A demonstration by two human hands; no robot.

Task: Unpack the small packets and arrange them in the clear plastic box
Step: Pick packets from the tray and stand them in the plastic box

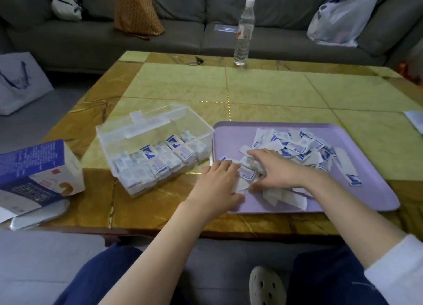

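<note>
On the worktop (263,87), lower right, we should square packets (297,146) on the tray (377,167) first: left hand (217,185) flat, right hand (279,169) apparently curled round some.

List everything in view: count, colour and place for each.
sofa: one, grey, far side
table: one, golden, before it
tray: one, lilac, table's right
clear plastic box: one, transparent, left of tray
packets: many, white and blue, heaped on tray, rows in box
carton: one, blue and white, table's left edge
water bottle: one, clear, table's far edge
brown bag: one, brown, sofa
plastic bag: one, white, sofa right
paper bag: one, white, floor left
left hand: one, fingers straight, over tray's left edge
right hand: one, on heap, grip unclear
</note>
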